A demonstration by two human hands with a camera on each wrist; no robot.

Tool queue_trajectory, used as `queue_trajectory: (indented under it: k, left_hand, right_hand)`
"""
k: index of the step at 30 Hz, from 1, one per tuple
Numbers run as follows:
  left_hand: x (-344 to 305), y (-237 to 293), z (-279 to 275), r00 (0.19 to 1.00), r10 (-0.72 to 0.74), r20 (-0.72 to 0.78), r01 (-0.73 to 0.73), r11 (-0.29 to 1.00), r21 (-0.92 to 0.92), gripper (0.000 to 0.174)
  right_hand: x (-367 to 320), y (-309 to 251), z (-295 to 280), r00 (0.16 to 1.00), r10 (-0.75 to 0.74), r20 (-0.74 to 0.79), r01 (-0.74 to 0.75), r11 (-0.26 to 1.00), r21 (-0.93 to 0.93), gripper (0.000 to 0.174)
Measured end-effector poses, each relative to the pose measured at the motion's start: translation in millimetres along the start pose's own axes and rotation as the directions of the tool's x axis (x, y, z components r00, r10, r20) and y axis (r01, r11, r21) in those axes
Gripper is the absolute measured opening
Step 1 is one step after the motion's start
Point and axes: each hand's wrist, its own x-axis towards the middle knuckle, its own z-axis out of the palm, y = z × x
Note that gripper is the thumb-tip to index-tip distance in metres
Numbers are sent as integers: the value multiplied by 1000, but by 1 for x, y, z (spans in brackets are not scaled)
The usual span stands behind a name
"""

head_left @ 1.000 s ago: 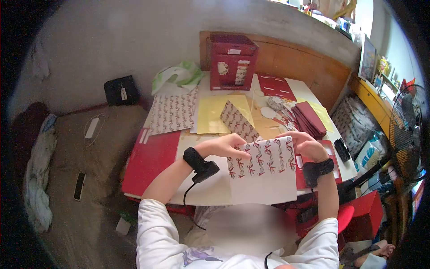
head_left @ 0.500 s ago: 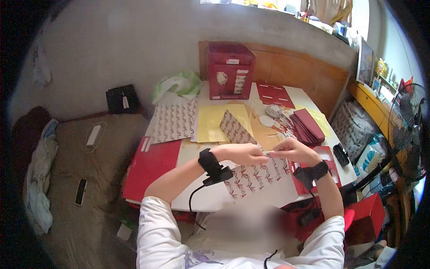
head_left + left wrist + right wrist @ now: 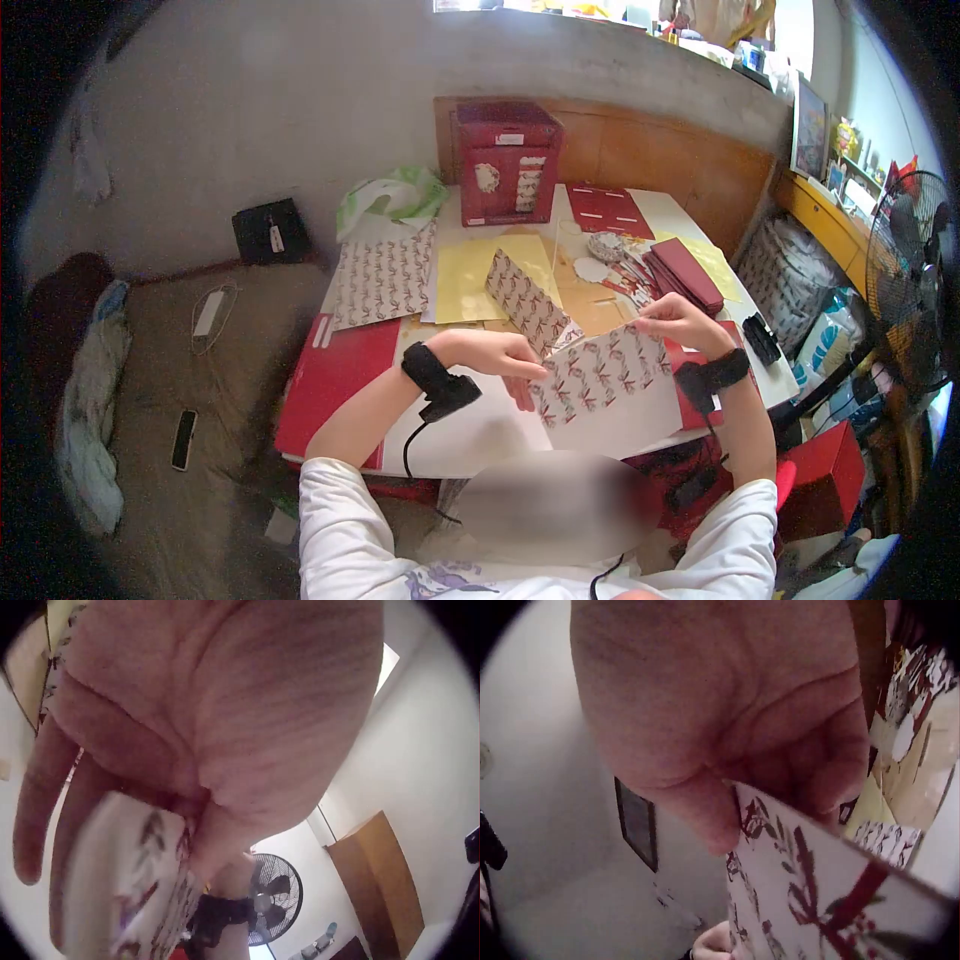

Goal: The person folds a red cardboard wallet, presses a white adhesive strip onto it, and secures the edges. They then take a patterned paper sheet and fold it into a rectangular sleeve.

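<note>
A sheet of paper (image 3: 605, 378) with red bows and green sprigs is held up over the front of the table, its lower part plain white. My right hand (image 3: 682, 322) pinches its upper right corner, thumb on one face and curled fingers on the other in the right wrist view. At the left edge my left hand (image 3: 495, 360) holds the sheet between thumb and fingers. Close up in the left wrist view, the printed paper (image 3: 146, 877) passes between that thumb and the long fingers. Just behind stands a folded piece of the same patterned paper (image 3: 525, 300).
Yellow sheets (image 3: 490, 275), another patterned sheet (image 3: 385, 275) and a red folder (image 3: 340, 385) lie on the white table. Farther back are a dark red box (image 3: 508, 170), paper cutouts (image 3: 620, 275) and dark red folded pieces (image 3: 685, 275). A fan (image 3: 905, 270) stands at the right.
The hands came together at the sheet's top edge, then moved apart again, the left to the left edge and the right to the upper right corner. The sheet now tilts up to the right.
</note>
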Motion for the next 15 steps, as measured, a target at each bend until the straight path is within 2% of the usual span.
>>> queue_trajectory:
  k: [5,6,7,8,9,10,11,12,13,15]
  left_hand:
    - [-1,-19,-11,997,52,-57,-51,998,21,39]
    - [0,-26,-11,972,167,-163,-195,966,-172,40]
    - [1,-32,-12,924,253,-287,-346,874,-341,40]
    - [3,-39,-18,895,364,-260,-445,776,-447,49]
    - [6,-50,-23,894,364,-260,-446,776,-447,49]
    - [7,-60,-27,852,443,-278,-494,508,-705,54]
    - [8,-70,-32,801,505,-322,-460,174,-871,59]
    - [-7,-34,-17,832,386,-399,-513,259,-818,58]
    - [-4,-30,-15,829,388,-402,-517,259,-816,58]
    - [4,-24,-11,681,506,-529,-706,264,-657,43]
  right_hand:
    - [-3,10,1,998,-26,-49,31,994,106,28]
    - [-3,8,1,982,-55,-180,75,991,107,27]
    - [-3,7,1,948,-82,-306,118,988,103,26]
    - [-2,16,-1,922,-80,-378,172,961,215,25]
    - [1,18,2,922,-81,-378,172,961,215,25]
    - [3,18,6,881,-64,-469,250,904,346,25]
    - [6,17,10,833,-33,-552,336,822,459,26]
    - [8,16,14,797,-40,-603,388,799,460,27]
    - [10,16,19,798,-44,-601,389,799,458,27]
    - [14,13,30,776,51,-629,438,675,594,25]
